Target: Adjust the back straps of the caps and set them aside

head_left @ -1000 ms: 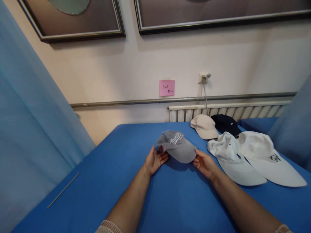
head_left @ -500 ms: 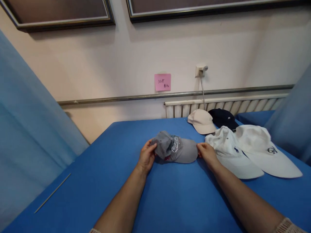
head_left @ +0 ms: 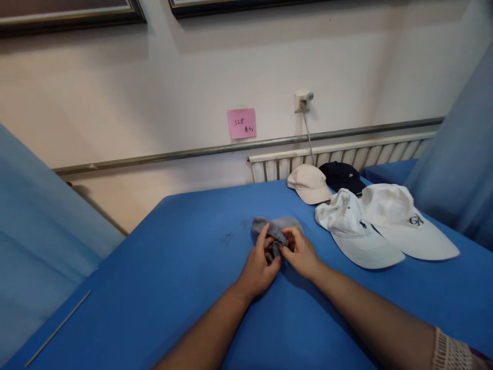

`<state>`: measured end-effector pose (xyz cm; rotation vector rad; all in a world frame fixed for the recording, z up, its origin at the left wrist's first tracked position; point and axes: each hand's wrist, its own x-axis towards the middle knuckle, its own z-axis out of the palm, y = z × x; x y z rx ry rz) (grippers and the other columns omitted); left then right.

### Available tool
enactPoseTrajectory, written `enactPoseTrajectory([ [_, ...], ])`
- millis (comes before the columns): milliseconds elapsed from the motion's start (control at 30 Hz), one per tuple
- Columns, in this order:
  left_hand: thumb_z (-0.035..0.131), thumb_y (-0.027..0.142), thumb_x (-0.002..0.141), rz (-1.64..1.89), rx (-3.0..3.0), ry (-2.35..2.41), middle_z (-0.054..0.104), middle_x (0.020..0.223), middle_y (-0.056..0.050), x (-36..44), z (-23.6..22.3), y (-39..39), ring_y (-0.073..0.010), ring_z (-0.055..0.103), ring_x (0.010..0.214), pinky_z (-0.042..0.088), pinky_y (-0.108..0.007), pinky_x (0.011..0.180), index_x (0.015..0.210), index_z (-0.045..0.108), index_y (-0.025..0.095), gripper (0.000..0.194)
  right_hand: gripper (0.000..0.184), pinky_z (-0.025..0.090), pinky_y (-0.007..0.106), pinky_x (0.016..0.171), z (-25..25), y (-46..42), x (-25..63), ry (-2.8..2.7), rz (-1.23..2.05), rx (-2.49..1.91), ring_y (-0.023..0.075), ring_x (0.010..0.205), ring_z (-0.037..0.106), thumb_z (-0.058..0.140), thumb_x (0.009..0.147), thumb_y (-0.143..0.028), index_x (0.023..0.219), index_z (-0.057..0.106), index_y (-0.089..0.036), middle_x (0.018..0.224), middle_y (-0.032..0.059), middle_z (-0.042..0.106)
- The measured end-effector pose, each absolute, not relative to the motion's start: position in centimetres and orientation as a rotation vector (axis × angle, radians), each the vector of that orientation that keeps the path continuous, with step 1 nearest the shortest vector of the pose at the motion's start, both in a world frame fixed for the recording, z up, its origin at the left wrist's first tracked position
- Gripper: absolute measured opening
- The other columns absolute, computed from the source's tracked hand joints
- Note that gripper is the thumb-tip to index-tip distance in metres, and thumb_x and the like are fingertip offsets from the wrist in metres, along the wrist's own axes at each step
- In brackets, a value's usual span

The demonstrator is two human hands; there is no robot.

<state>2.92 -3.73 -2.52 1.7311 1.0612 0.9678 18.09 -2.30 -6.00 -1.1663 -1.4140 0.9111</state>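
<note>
A grey baseball cap (head_left: 287,224) is between my hands over the middle of the blue-covered table (head_left: 192,288). Its back strap area faces me, and the front lettering is out of sight. My left hand (head_left: 259,264) is closed around the cap's back edge by the strap, some fingers hidden behind the fabric. On the strap's other side, my right hand (head_left: 302,253) pinches the cap with thumb and fingers. The brim is partly visible beyond my right hand.
To the right lie a white cap with a horse emblem (head_left: 352,228), a larger white cap (head_left: 404,221), a beige cap (head_left: 308,183) and a navy cap (head_left: 342,176). A thin stick (head_left: 57,329) lies at left. Blue curtains (head_left: 42,246) flank the table; a radiator (head_left: 346,154) stands behind.
The grey cap has been turned so its back strap faces me. My right hand has left the brim's tip and both hands now meet at the strap. The view has shifted slightly.
</note>
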Motion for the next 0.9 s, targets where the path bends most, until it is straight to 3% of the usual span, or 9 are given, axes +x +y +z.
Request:
enactPoseTrajectory([
  [233, 0.066, 0.019, 0.073, 1.096, 1.065, 0.917, 0.062, 0.119, -0.014, 3.0, -2.6, -2.6, -0.0181, 0.064, 0.094, 0.053, -0.024, 0.069, 0.137, 0.04, 0.018, 0.069, 0.019, 0.043, 0.026, 0.062, -6.3, -0.7, 18.9, -1.16, 1.221, -0.984, 0.0144, 0.064, 0.057, 0.058, 0.063, -0.023, 0.082, 0.057, -0.02, 0.07, -0.0022, 0.063],
  [400, 0.07, 0.032, 0.074, 1.169, 1.164, 0.997, 0.068, 0.095, -0.007, 2.7, -1.7, -2.7, -0.0117, 0.062, 0.063, 0.046, -0.02, 0.049, 0.133, 0.045, 0.019, 0.065, 0.013, 0.038, 0.023, 0.056, -4.3, -1.4, 19.9, -0.964, 1.512, -0.885, 0.0118, 0.056, 0.052, 0.062, 0.063, -0.023, 0.075, 0.058, -0.018, 0.063, -0.0022, 0.061],
  [500, 0.067, 0.031, 0.078, 1.225, 1.483, 1.055, 0.067, 0.085, -0.003, 2.7, -1.3, -3.4, -0.0112, 0.061, 0.064, 0.049, -0.023, 0.059, 0.119, 0.058, 0.018, 0.044, 0.011, 0.037, 0.023, 0.054, -3.3, -1.9, 20.3, -0.918, 1.686, -0.811, 0.0103, 0.052, 0.05, 0.064, 0.061, -0.019, 0.069, 0.058, -0.016, 0.06, -0.0024, 0.06],
  [600, 0.063, 0.025, 0.083, 1.201, 1.929, 1.019, 0.069, 0.098, -0.006, 2.7, -0.7, -4.5, -0.0179, 0.064, 0.089, 0.051, -0.033, 0.083, 0.108, 0.066, 0.021, 0.025, 0.009, 0.037, 0.022, 0.053, -2.9, -2.3, 20.4, -0.959, 1.816, -0.756, 0.0092, 0.051, 0.05, 0.065, 0.062, -0.017, 0.07, 0.061, -0.015, 0.06, -0.0027, 0.06],
  [700, 0.059, 0.021, 0.085, 1.054, 2.299, 0.905, 0.069, 0.112, -0.007, 2.8, 0.0, -5.0, -0.0225, 0.06, 0.108, 0.042, -0.042, 0.1, 0.11, 0.066, 0.024, 0.026, 0.01, 0.037, 0.021, 0.055, -2.9, -2.6, 20.2, -1.034, 1.851, -0.742, 0.0091, 0.053, 0.052, 0.066, 0.065, -0.019, 0.073, 0.064, -0.014, 0.063, -0.0019, 0.062],
  [900, 0.056, 0.021, 0.087, 0.93, 2.468, 0.942, 0.068, 0.113, -0.007, 2.7, 0.2, -4.7, -0.023, 0.06, 0.104, 0.043, -0.043, 0.096, 0.115, 0.064, 0.026, 0.029, 0.018, 0.043, 0.025, 0.061, -3.1, -2.7, 19.7, -1.215, 1.722, -0.812, 0.0123, 0.062, 0.056, 0.067, 0.068, -0.027, 0.081, 0.069, -0.015, 0.072, 0.0002, 0.066],
])
